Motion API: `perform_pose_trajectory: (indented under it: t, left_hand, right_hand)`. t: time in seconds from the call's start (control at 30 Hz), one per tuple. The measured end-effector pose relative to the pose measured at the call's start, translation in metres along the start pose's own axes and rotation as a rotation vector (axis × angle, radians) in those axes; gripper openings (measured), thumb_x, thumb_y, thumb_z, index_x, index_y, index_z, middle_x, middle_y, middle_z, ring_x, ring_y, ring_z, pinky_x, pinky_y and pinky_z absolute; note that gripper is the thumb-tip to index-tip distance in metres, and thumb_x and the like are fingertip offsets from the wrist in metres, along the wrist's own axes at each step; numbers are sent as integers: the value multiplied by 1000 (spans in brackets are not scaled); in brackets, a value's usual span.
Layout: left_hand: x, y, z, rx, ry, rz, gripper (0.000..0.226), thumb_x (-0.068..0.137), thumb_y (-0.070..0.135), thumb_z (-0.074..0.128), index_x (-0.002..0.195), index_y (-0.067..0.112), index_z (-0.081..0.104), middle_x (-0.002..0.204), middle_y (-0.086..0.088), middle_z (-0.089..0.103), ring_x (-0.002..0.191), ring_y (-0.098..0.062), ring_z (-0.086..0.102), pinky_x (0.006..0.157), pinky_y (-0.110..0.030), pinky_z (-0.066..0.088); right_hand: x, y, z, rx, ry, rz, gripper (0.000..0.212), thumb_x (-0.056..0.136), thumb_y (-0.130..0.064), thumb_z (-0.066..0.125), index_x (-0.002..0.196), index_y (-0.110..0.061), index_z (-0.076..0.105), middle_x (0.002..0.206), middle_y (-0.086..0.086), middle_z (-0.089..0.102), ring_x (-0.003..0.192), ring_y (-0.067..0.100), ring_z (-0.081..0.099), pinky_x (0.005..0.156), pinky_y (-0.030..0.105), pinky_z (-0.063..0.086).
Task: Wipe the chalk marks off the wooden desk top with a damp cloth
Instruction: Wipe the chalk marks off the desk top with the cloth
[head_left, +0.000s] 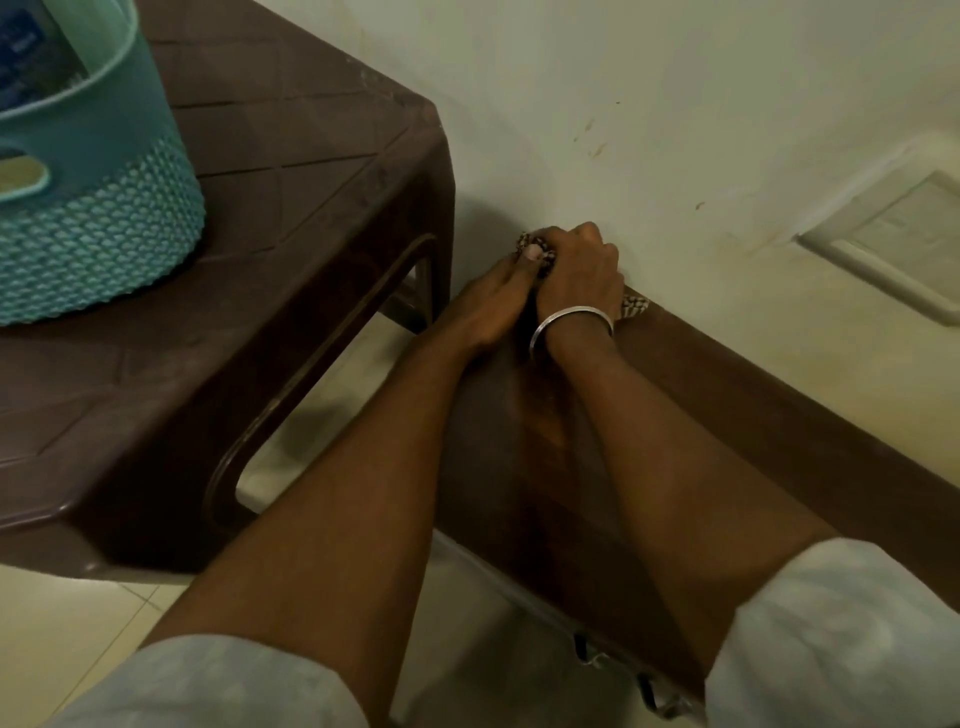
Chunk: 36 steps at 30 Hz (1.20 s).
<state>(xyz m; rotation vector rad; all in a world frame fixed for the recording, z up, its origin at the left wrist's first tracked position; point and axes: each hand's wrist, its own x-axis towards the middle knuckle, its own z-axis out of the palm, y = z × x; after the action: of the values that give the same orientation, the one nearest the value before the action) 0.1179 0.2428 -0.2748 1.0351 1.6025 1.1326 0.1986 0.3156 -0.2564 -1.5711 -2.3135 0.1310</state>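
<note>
A dark wooden desk top runs along the wall from the centre to the lower right. At its far left corner lies a checked cloth, mostly hidden under my hands. My right hand, with a silver bangle on the wrist, presses down on the cloth against the wall. My left hand lies beside it, thumb over the cloth's far end. No chalk marks show on the visible wood.
A brown plastic table stands just left of the desk, carrying a teal plastic basket. The pale wall borders the desk's far edge, with a switch plate at right. Tiled floor lies below.
</note>
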Motion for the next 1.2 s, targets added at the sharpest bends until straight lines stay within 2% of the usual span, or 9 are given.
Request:
perform_pose_trajectory:
  t: [0.07, 0.13, 0.23, 0.3, 0.4, 0.57, 0.77, 0.87, 1.2]
  left_hand:
    - [7, 3, 2, 121, 33, 47, 60, 102, 66, 18, 147, 35, 44, 149, 0, 52, 134, -19, 49, 104, -31, 36]
    - [17, 19, 34, 289, 30, 122, 69, 99, 68, 11, 142, 29, 49, 142, -3, 56, 130, -23, 52, 111, -43, 37]
    - [22, 16, 42, 637, 119, 136, 72, 102, 58, 8, 153, 17, 36, 160, -11, 34, 150, -30, 26, 122, -61, 11]
    - [21, 14, 46, 775, 122, 146, 68, 105, 52, 8, 158, 12, 26, 167, -9, 19, 156, -24, 7, 123, -58, -6]
    - [14, 17, 74, 805, 56, 193, 67, 107, 49, 10, 159, 8, 22, 168, -8, 16, 156, -19, 2, 122, -52, -14]
    - [5, 33, 132, 791, -26, 229, 82, 96, 57, 2, 158, 7, 25, 167, -9, 20, 156, -19, 6, 124, -49, -12]
    - [-6, 45, 201, 802, -96, 276, 68, 107, 49, 11, 158, 5, 22, 167, -11, 19, 156, -21, 5, 125, -47, -9]
    - [-13, 51, 232, 819, -127, 306, 77, 99, 53, 5, 157, 5, 23, 167, -11, 20, 156, -21, 6, 125, -47, -7]
    - [-27, 68, 322, 914, -223, 347, 74, 105, 55, 14, 156, 3, 26, 167, -16, 15, 156, -29, 4, 125, -47, -5]
  right_hand:
    - [0, -1, -3, -11, 2, 9, 28, 101, -25, 44, 118, -34, 65, 111, 7, 55, 102, 29, 52, 75, 34, 39]
    - [7, 32, -14, -39, 2, 83, 29, 102, -29, 40, 116, -29, 65, 111, 9, 54, 102, 30, 53, 73, 34, 38]
    - [3, 40, -14, -46, -12, 99, 30, 102, -27, 38, 111, -23, 66, 112, 11, 53, 102, 32, 53, 73, 36, 41]
    - [-4, 45, -15, -46, -8, 97, 30, 102, -25, 38, 109, -22, 66, 113, 11, 54, 102, 33, 53, 73, 38, 42]
    - [-14, 73, -25, -57, -2, 143, 30, 100, -24, 39, 107, -21, 67, 112, 12, 53, 101, 35, 53, 74, 39, 42]
    - [-35, 126, -50, -45, 16, 238, 29, 97, -26, 41, 106, -22, 68, 111, 12, 53, 100, 36, 52, 72, 38, 39]
    - [-61, 186, -74, -67, 50, 337, 30, 92, -31, 40, 98, -19, 66, 108, 12, 54, 98, 36, 52, 68, 36, 33]
    - [-73, 217, -84, -83, 64, 379, 29, 90, -31, 41, 100, -23, 67, 108, 11, 54, 98, 35, 52, 70, 36, 35]
    - [-106, 308, -116, -111, 73, 516, 32, 91, -26, 44, 115, -29, 65, 114, 9, 55, 104, 34, 51, 78, 41, 42]
